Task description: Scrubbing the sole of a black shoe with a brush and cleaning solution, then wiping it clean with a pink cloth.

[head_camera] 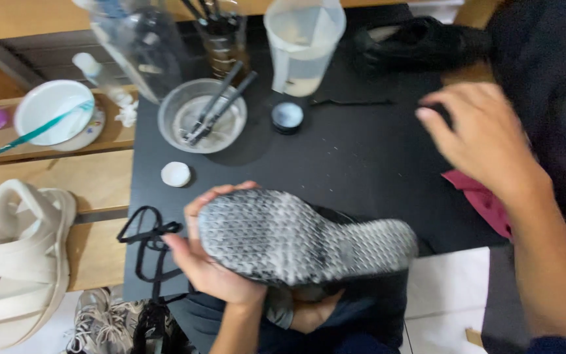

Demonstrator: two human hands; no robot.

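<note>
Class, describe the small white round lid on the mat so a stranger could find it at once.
Start at the black mat covering the table. Near its left edge, below the clear glass bowl holding brushes and above the left hand gripping the upturned shoe, lies the small white lid. Unlike the dark open tin nearby, it is plain white and flat.

A shoe-cleaning workbench: brushes in a bowl [202, 116], water jug [304, 42], sandals [21, 255].
</note>
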